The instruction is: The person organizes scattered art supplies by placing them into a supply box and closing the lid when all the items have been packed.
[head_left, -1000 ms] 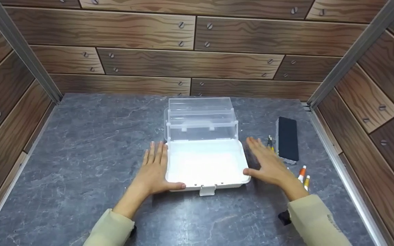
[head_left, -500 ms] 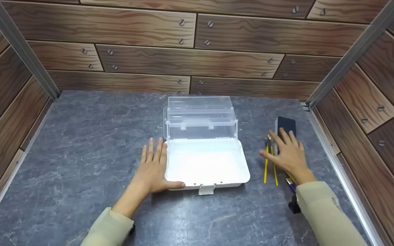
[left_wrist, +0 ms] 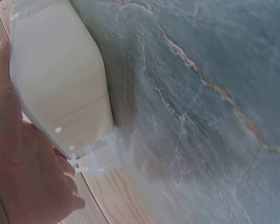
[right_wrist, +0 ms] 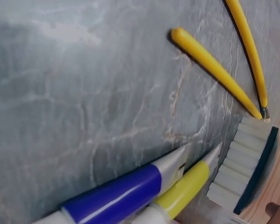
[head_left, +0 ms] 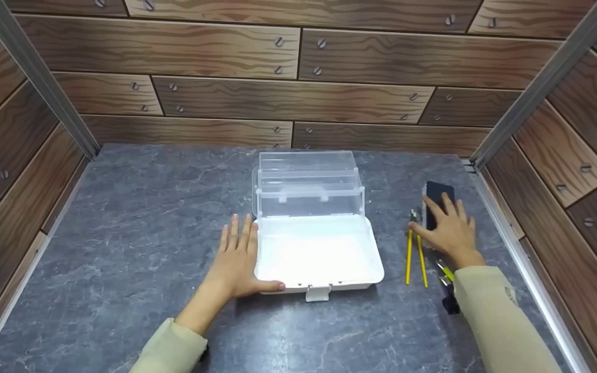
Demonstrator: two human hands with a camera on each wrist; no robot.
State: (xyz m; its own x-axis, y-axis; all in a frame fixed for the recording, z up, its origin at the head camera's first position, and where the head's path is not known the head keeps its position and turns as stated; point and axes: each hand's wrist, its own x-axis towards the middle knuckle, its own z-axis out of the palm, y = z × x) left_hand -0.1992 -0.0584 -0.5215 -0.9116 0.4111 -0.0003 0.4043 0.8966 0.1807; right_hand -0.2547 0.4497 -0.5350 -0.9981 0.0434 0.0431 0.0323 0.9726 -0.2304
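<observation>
A white box (head_left: 319,251) stands at the table's middle, its clear tiered lid (head_left: 306,204) raised at the back. My left hand (head_left: 233,267) rests at the box's left front corner, fingers straight along the side and thumb on the front rim. Over a dark-topped rectangular block (head_left: 436,190) at the right, my right hand (head_left: 452,232) spreads its fingers; whether they touch it I cannot tell. White ribs line the block's side (right_wrist: 235,161) in the right wrist view. Two yellow-handled paintbrushes (head_left: 409,259) lie left of this hand, tips near the block.
Paint tubes lie near the right forearm, among them a purple-blue tube (right_wrist: 119,193) and a yellow tube (right_wrist: 184,189). A metal rail (head_left: 531,282) edges the table on the right. Wood-patterned panels (head_left: 298,98) enclose the back and sides. A latch (head_left: 318,293) juts from the box front.
My right hand has left the box's right side and moved right to above the dark-topped block, uncovering the paintbrushes. The left hand keeps its place at the box.
</observation>
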